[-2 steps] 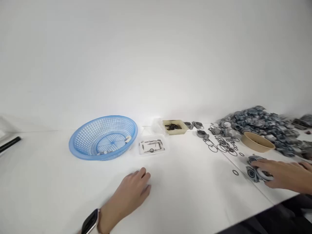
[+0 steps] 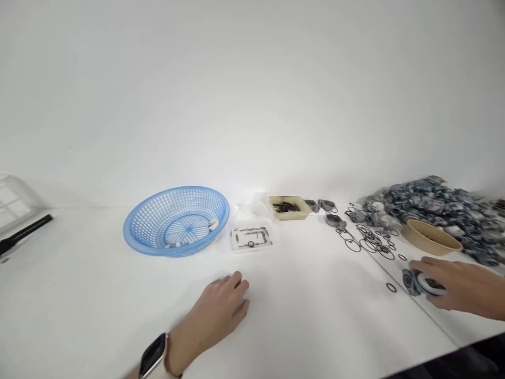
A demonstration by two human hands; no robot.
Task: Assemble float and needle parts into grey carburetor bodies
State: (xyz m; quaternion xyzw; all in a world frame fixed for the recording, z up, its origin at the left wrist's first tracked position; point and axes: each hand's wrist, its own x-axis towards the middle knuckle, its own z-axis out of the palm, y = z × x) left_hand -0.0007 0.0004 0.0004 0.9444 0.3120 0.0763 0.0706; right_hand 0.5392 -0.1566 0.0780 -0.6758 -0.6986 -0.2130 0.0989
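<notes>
Grey-white part (image 2: 411, 282) obs. just L of my R hand (image 2: 460, 284), thumb & fingers clamped on it.

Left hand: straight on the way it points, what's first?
Left hand probably meets the near right corner of the shallow, clear plastic tray. Depth's unclear; it might skim past or over.

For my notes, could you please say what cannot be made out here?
Head view, all:
Far side of the grey part: behind the right hand.
Under the left hand: hidden by it.
Bottom of the tan bowl: mostly hidden by its near wall.
Right end of the grey pile: blurred, cut off by the edge.
Bits in the tray: too small.
</notes>
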